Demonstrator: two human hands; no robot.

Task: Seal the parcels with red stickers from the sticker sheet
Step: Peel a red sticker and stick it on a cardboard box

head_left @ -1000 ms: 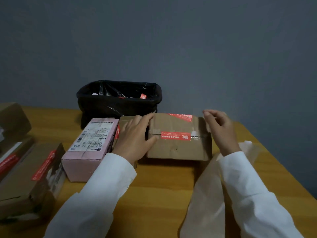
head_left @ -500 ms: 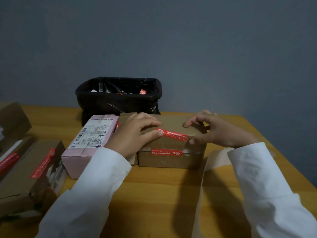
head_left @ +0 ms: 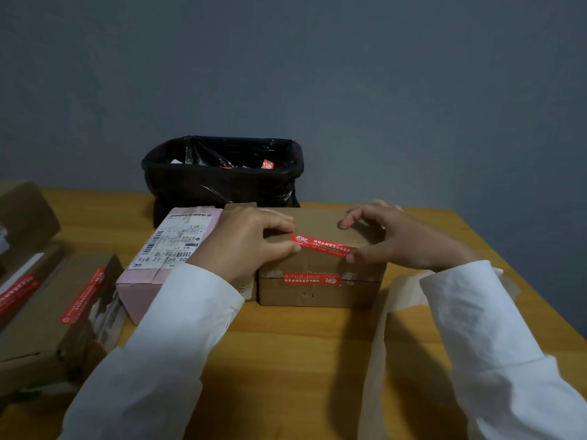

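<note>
Table point(head_left: 286, 360): wooden, carrying everything noted. Landmark for all positions below: the brown box point(head_left: 320, 290) at centre.

Bin point(head_left: 222, 176), black-lined, stood directly behind the brown box, against the wall; scraps inside, one red.

Left of the brown box, well apart: a stack of cardboard parcels point(head_left: 47, 312), each already carrying a red strip.

Just left of the brown box, with a narrow carton between them: a pink parcel point(head_left: 168, 258) with a barcode label on top.

Sheet of pale backing paper point(head_left: 394, 312) lay on the table right of the brown box and toward the person, partly under the right sleeve. Whether any stickers remained on it could not be told.

Left hand point(head_left: 247, 246) rested on the box's top left, fingers loosely curved and apart, thumb tip pressing the sticker's left end. Right hand point(head_left: 397, 239) on the top right: thumb tip pressing the sticker's right end, index fingertip planted further back on the lid, the other fingers arched clear.

Red sticker point(head_left: 320, 246): lay slightly skewed on the top of the brown box, near its front edge. A second red strip point(head_left: 313, 278) already bridged the seam on the box's front face.

Judgement: step in hand is pressing down. To do it well, rub from the middle outward to both ends, firm the corners, and keep the box held so it cannot slide.
</note>
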